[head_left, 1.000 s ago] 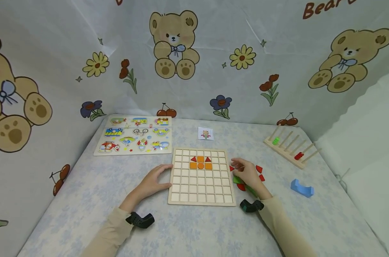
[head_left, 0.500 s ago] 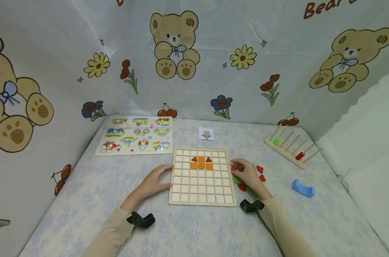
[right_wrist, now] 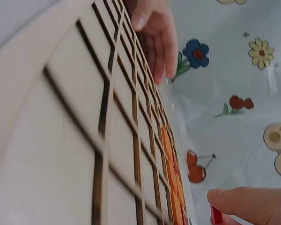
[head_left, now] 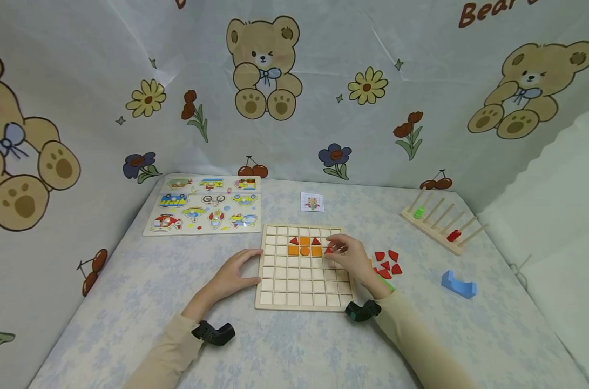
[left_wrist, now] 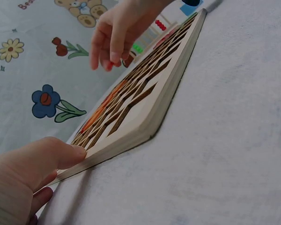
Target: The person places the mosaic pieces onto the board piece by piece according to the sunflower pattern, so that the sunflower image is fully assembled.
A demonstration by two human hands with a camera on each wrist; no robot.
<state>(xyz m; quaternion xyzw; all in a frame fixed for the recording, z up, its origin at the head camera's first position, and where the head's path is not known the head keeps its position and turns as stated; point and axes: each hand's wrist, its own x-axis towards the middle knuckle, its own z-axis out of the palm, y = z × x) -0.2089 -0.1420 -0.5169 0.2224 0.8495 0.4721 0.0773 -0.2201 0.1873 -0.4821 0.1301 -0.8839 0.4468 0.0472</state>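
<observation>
A wooden grid board [head_left: 305,309] lies flat before me, with orange squares, an orange circle [head_left: 304,251] and red triangles [head_left: 294,241] set in its upper cells. My left hand [head_left: 233,275] rests at the board's left edge, thumb and fingers spread apart and touching the rim. Over the board's right side, my right hand [head_left: 350,256] pinches a small red piece [right_wrist: 217,215] between thumb and finger. It looks like a triangle in the head view, just right of the orange square [head_left: 316,251]. The left wrist view shows this hand above the grid.
Loose red pieces [head_left: 384,265] lie right of the board, with green ones partly hidden by my right arm. Behind stand a pattern card [head_left: 312,202] and a vehicle puzzle [head_left: 202,205]. A peg rack [head_left: 432,229] and a blue arched block [head_left: 458,285] are at right.
My right hand has moved left from the loose pieces to above the board, carrying a red piece. More loose red pieces are now uncovered. My left hand has stayed at the board's edge.
</observation>
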